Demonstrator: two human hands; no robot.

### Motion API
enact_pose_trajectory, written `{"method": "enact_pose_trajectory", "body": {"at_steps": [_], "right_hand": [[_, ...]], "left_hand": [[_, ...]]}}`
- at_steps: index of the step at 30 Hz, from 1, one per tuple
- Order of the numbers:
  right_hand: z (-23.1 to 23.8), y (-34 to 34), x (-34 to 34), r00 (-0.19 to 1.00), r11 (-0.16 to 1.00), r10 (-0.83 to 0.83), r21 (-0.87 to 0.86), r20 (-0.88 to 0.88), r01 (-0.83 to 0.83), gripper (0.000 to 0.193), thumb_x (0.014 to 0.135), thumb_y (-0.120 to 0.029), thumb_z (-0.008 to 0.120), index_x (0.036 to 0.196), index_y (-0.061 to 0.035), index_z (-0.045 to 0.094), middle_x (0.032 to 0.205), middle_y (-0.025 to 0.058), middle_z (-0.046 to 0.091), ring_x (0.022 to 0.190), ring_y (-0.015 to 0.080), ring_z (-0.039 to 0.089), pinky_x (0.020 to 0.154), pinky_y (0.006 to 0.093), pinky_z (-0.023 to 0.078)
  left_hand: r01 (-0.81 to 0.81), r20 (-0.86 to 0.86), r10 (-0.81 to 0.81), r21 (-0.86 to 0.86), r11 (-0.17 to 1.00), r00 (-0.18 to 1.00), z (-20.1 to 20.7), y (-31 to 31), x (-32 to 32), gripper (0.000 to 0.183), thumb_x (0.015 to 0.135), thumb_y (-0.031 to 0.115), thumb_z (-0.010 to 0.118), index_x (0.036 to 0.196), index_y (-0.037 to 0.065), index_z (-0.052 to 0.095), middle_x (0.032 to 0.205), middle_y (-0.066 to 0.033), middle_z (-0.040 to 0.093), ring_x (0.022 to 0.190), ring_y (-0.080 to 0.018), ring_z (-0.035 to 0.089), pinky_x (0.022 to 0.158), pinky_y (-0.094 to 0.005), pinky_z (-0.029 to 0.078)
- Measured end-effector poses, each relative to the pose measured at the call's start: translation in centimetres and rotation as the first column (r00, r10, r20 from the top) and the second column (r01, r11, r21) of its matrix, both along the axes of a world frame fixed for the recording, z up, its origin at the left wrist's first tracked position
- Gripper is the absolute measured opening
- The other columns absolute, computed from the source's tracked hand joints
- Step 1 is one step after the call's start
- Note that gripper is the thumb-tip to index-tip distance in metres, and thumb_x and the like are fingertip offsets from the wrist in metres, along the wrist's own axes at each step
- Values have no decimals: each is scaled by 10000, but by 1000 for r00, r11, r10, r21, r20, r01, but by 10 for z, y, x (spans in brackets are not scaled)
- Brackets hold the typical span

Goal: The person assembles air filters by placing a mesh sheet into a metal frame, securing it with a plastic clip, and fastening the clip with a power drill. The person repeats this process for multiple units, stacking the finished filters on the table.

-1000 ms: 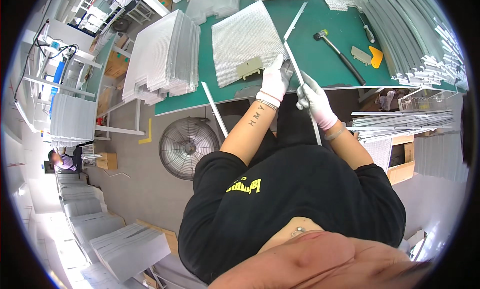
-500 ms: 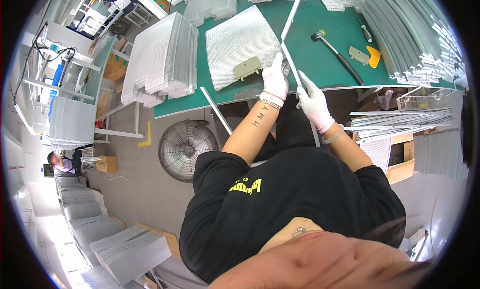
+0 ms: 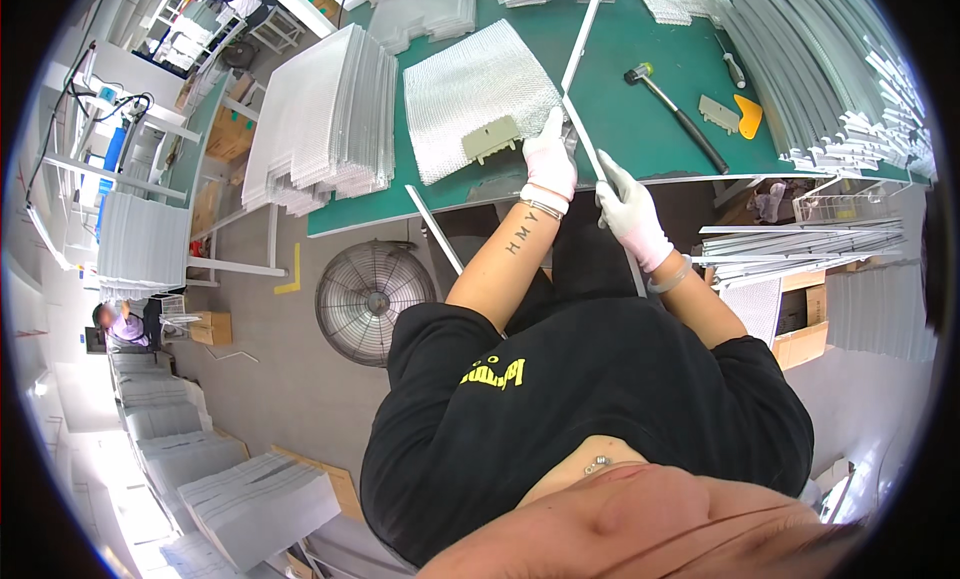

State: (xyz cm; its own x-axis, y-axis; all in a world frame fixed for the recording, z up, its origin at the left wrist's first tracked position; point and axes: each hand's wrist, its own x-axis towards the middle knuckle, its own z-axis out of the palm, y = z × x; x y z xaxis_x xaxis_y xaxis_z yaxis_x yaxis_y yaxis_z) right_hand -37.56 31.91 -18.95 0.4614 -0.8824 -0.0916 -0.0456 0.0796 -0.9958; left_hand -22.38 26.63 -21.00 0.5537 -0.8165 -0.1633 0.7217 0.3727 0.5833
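Note:
Both my hands wear white gloves with grey fingers. My left hand [image 3: 550,161] is closed at the bench's front edge, pinching a thin silvery-white metal frame strip [image 3: 584,137] near where it meets a second long strip [image 3: 583,39] at an angle. My right hand [image 3: 634,217] grips the near end of the first strip, thumb and fingers around it. Just left of my left hand lies a silvery mesh sheet [image 3: 475,89], with a small grey-green notched plate [image 3: 490,140] on its near edge. Part of the strips is hidden by my fingers.
On the green bench [image 3: 600,79] lie a mallet [image 3: 676,117], a screwdriver [image 3: 733,67], an orange scraper [image 3: 747,116] and another notched plate [image 3: 718,115]. Stacked sheets [image 3: 320,119] stand left, strip-edged panels [image 3: 800,69] right. A floor fan [image 3: 376,301] stands below.
The mesh sheet and its notched plate have shifted slightly left. My right hand has moved a little down and right along the strip; my left hand has barely moved.

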Motion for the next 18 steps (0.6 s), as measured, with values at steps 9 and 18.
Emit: {"method": "enact_pose_trajectory", "body": {"at_steps": [9, 18], "right_hand": [[-8, 13, -2, 979, 984, -11, 177, 202, -25, 545, 1039, -75, 495, 1562, -62, 346, 778, 3, 506, 536, 60, 444, 527, 233, 465], [10, -58, 21, 982, 989, 128, 53, 141, -137, 523, 1022, -180, 532, 1508, -24, 418, 831, 45, 604, 529, 77, 500, 515, 232, 471]], "left_hand": [[117, -113, -118, -14, 993, 987, -15, -7, 5, 175, 988, 116, 638, 1138, 27, 627, 1029, -82, 676, 965, -209, 645, 849, -355, 540], [284, -1, -284, -45, 958, 959, -18, 21, 1, 226, 1022, 181, 576, 1180, 21, 598, 1112, -96, 642, 1053, -220, 612, 958, -388, 490]]}}
